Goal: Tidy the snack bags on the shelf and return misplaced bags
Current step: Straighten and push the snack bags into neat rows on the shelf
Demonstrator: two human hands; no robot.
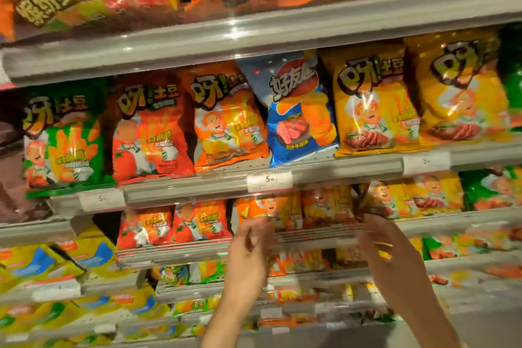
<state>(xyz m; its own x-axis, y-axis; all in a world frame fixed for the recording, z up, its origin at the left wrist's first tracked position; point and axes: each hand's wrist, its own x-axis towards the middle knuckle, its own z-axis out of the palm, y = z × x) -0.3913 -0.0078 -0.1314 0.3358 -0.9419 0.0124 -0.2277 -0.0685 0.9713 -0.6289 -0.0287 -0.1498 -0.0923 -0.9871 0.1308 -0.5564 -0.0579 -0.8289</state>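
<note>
A blue snack bag [299, 113] stands tilted on the middle shelf [339, 171], between an orange bag [228, 118] and a yellow bag [370, 104] of another brand. My left hand [250, 248] and my right hand [387, 246] are raised in front of the shelf below, both blurred by motion. Their fingers are loosely spread near the small orange bags [293, 209] on that lower shelf. Neither hand holds anything that I can make out.
A green bag [62, 138] and a red bag [149, 127] stand left on the middle shelf. Big orange bags fill the top shelf [254, 28]. White price tags [269, 179] sit on the shelf rail. Yellow-blue bags [42, 265] lie lower left.
</note>
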